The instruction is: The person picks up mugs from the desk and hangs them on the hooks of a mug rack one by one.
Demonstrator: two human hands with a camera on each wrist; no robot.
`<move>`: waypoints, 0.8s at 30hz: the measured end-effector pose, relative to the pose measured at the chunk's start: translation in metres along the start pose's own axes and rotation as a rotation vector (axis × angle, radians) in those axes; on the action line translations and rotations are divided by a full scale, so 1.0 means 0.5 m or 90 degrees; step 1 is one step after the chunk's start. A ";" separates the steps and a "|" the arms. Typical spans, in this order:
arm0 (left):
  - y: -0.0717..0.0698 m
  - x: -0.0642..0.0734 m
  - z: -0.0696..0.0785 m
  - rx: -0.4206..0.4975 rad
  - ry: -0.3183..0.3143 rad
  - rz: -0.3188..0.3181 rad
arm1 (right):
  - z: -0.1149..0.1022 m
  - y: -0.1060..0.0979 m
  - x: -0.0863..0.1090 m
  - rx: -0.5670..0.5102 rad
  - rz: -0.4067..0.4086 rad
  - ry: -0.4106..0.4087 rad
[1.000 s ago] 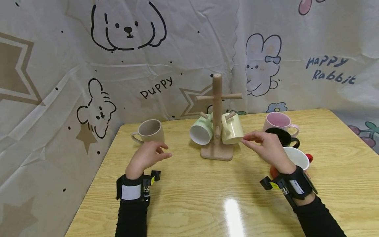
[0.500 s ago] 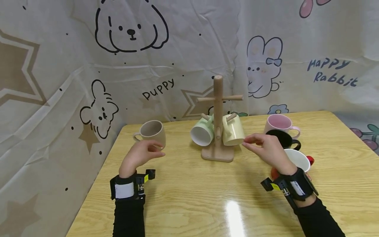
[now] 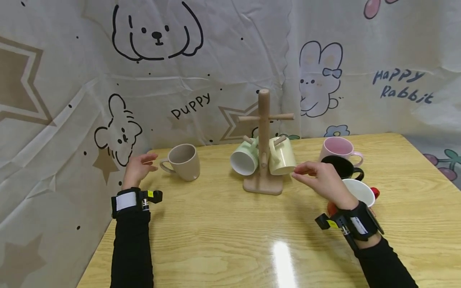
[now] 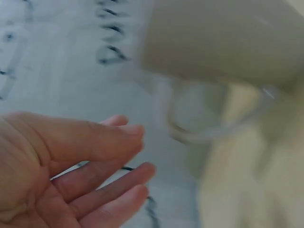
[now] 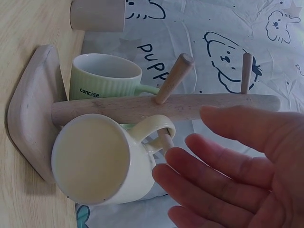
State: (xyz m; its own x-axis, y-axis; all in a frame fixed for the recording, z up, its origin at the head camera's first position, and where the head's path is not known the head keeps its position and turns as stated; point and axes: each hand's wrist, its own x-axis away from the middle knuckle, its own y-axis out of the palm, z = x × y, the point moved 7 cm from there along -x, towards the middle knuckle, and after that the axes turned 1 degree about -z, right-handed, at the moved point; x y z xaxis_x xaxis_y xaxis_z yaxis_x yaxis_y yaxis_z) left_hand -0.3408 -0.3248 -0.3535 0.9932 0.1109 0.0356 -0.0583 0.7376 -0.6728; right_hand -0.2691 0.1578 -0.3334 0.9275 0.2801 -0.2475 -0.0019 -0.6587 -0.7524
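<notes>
My left hand (image 3: 139, 170) hovers just left of the taupe mug (image 3: 184, 162), its fingers loosely bent and holding nothing. In the left wrist view the mug's handle (image 4: 209, 135) points toward the hand, with a gap between them. My right hand (image 3: 323, 180) is beside the pale yellow mug (image 3: 282, 158), fingertips near its lower edge. Its fingers are relaxed with nothing in them, as the right wrist view shows. The yellow mug and a light green mug (image 3: 245, 158) hang by their handles from lower pegs of a wooden mug tree (image 3: 264, 132).
At the right of the wooden table (image 3: 230, 240) stand a pink mug (image 3: 336, 147), a black mug (image 3: 340, 166) and a white-lined mug with a red handle (image 3: 360, 191), partly behind my right hand. The mug tree's upper pegs hold nothing. A printed cloth (image 3: 230, 52) hangs behind.
My left hand has moved left and farther back, from in front of the taupe mug to beside its handle. The right hand stays by the yellow mug.
</notes>
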 end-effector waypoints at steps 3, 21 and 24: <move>0.015 -0.023 -0.040 -0.004 -0.019 -0.011 | 0.003 0.003 -0.003 0.001 -0.011 0.003; 0.054 -0.054 -0.062 0.000 0.065 0.019 | 0.015 0.009 -0.003 0.010 -0.018 -0.007; 0.058 -0.049 -0.070 0.053 0.066 -0.015 | 0.016 0.011 -0.003 0.009 -0.019 -0.004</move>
State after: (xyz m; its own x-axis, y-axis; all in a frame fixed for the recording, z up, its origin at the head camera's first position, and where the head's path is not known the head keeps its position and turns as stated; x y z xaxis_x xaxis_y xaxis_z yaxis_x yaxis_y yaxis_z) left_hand -0.3632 -0.3292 -0.3996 0.9992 0.0266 -0.0282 -0.0383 0.7928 -0.6083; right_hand -0.2734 0.1594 -0.3422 0.9248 0.3044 -0.2283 0.0208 -0.6396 -0.7684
